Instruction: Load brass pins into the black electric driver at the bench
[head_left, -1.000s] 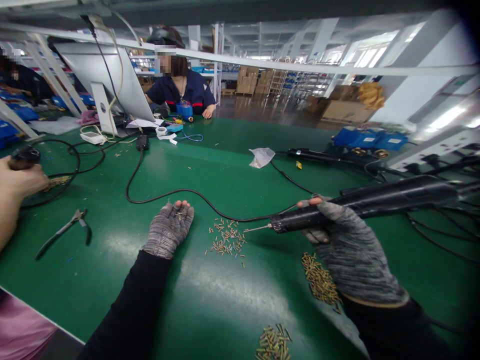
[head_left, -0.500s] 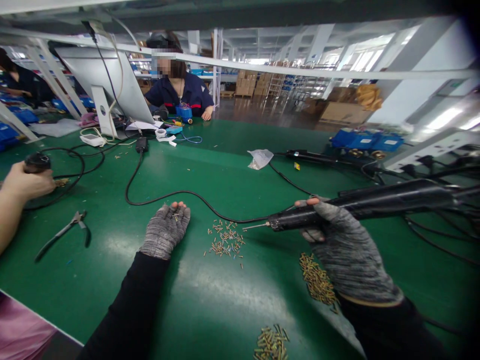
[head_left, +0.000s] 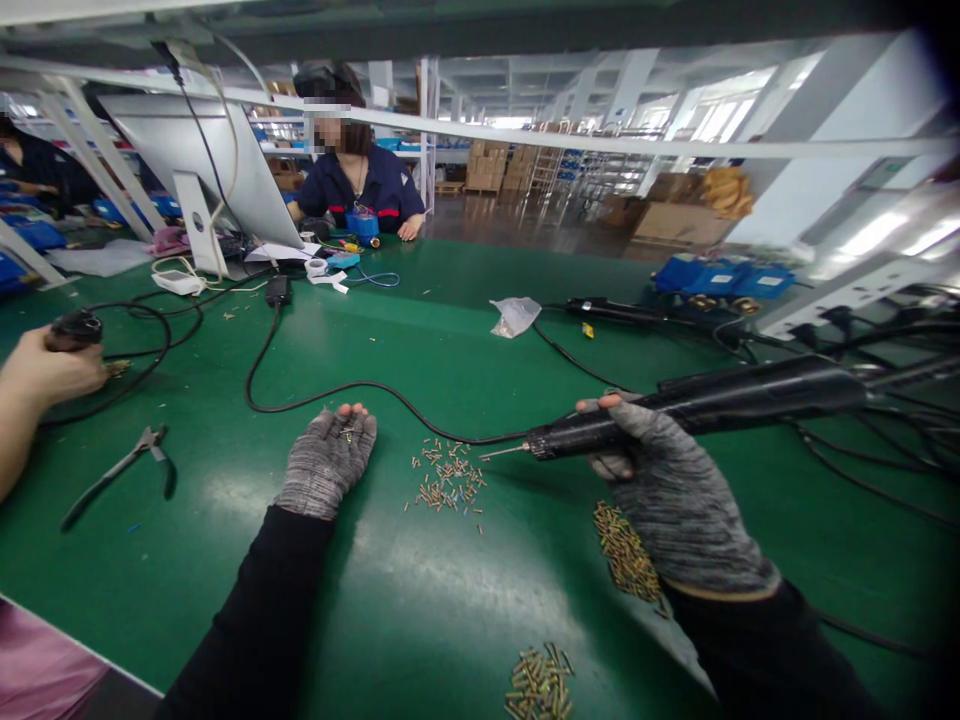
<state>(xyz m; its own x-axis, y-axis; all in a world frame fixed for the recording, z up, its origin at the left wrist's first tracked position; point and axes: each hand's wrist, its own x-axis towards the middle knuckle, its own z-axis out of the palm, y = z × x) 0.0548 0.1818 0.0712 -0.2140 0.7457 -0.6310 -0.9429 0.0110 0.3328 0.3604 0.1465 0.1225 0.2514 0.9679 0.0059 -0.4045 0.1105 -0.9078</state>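
My left hand [head_left: 328, 462], in a grey fingerless glove, lies palm up on the green table [head_left: 390, 600] with a few small screws [head_left: 347, 432] resting on its fingers. My right hand [head_left: 660, 490], gloved the same way, grips a black electric screwdriver [head_left: 697, 405] whose bit points left over a scattered pile of small screws [head_left: 448, 478]. Two brass-coloured screw piles lie near my right forearm [head_left: 621, 550] and at the front edge [head_left: 538, 682].
Black pliers [head_left: 120, 468] lie at the left. A co-worker's hand [head_left: 45, 372] at far left holds a black tool. Cables [head_left: 300, 395] cross the table. A person in dark blue [head_left: 360, 180] sits at the far side beside a monitor [head_left: 202, 170]. A plastic bag [head_left: 514, 314] and another screwdriver [head_left: 615, 312] lie beyond.
The view has shifted slightly; both my hands sit a little further left and up in the frame. The co-worker's hand at left has moved slightly. Nothing was picked up or let go.
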